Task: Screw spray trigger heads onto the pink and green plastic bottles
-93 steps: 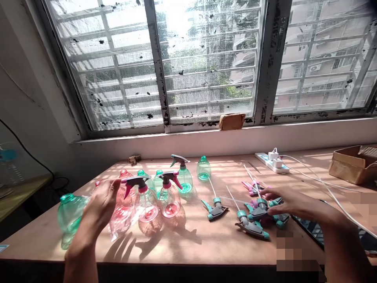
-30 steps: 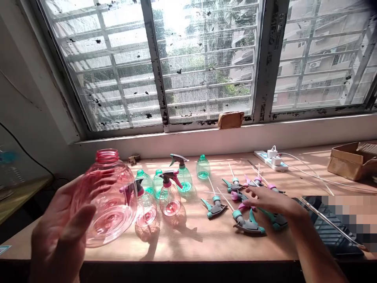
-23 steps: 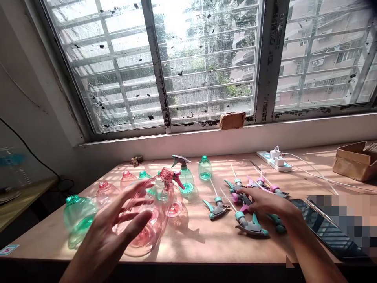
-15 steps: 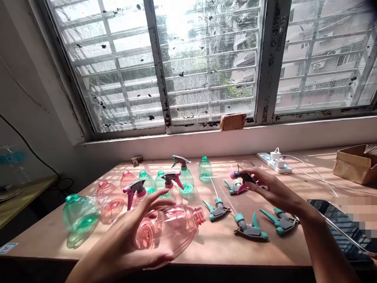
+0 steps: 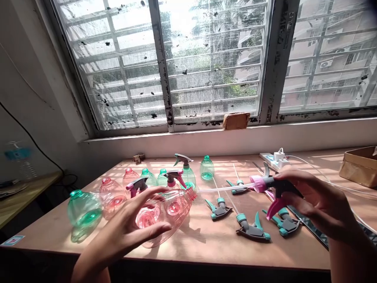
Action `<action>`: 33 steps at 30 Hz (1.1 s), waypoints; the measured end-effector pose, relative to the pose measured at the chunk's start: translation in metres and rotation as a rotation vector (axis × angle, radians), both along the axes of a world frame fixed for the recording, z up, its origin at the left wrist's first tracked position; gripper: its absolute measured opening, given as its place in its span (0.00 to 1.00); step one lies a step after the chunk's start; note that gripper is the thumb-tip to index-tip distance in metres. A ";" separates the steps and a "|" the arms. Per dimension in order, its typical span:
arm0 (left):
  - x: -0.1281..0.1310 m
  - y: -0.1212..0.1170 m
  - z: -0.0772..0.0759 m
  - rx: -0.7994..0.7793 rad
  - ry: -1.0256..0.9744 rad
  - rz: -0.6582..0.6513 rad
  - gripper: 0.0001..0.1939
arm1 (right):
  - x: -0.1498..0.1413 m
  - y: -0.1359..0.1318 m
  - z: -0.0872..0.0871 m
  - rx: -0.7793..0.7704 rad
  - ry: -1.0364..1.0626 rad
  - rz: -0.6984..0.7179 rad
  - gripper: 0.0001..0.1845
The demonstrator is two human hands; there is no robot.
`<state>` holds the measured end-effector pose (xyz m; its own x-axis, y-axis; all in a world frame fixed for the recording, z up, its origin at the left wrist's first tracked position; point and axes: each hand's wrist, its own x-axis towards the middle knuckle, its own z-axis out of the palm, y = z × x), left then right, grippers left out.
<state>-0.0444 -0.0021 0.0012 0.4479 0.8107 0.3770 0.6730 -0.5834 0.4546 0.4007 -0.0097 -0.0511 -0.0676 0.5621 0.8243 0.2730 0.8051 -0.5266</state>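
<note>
A clear pink bottle [image 5: 179, 210] lies tilted in my left hand [image 5: 125, 228], its open threaded neck pointing right. My fingers and thumb curve round its body. On the right, my right hand [image 5: 321, 204] grips a trigger spray head [image 5: 278, 190] with a pink collar and a pink trigger. Its thin clear tube [image 5: 226, 189] stretches left to the bottle's mouth; whether the tip is inside I cannot tell. Below the tube lie several teal-and-grey spray heads [image 5: 251, 230] with their tubes attached.
To the left stand a green bottle [image 5: 84, 212], a pink bottle [image 5: 110, 196] and several others, some fitted with spray heads. Another green bottle [image 5: 206, 168] is farther back. A power strip [image 5: 269, 160] with cables, a cardboard box [image 5: 359, 167] and a dark tablet [image 5: 312, 228] are on the right.
My right hand has picked up the pink-and-grey spray head from the table and brought it nearer, its tube now at the bottle's mouth. The pink bottle has shifted slightly left and up.
</note>
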 end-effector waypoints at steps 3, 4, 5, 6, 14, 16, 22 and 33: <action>0.005 0.000 0.002 -0.020 -0.020 -0.021 0.32 | -0.002 -0.003 0.001 0.012 0.027 0.008 0.16; 0.008 -0.001 0.004 -0.022 -0.032 -0.030 0.32 | -0.002 -0.004 0.002 0.006 0.022 0.021 0.16; 0.010 -0.002 0.005 -0.025 -0.047 -0.049 0.32 | -0.003 -0.004 0.002 -0.003 0.006 0.031 0.16; 0.013 -0.003 0.006 -0.028 -0.060 -0.076 0.32 | -0.003 -0.004 0.003 -0.014 -0.025 0.042 0.17; 0.039 -0.009 0.007 -0.087 -0.074 -0.255 0.37 | -0.036 -0.004 0.015 0.079 -0.352 0.114 0.21; 0.044 -0.008 0.007 -0.109 -0.071 -0.274 0.36 | -0.047 -0.006 0.019 0.089 -0.401 0.148 0.22; 0.041 -0.005 0.007 -0.121 -0.069 -0.289 0.36 | -0.050 -0.008 0.017 0.054 -0.497 0.179 0.36; 0.042 -0.010 0.010 -0.082 -0.032 -0.266 0.36 | -0.061 -0.002 0.016 0.104 -0.380 0.129 0.23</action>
<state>-0.0027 -0.0118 0.0111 0.6382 0.6945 0.3323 0.4854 -0.6979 0.5266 0.3399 -0.0120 -0.0346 -0.4424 0.4437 0.7793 0.3256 0.8892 -0.3214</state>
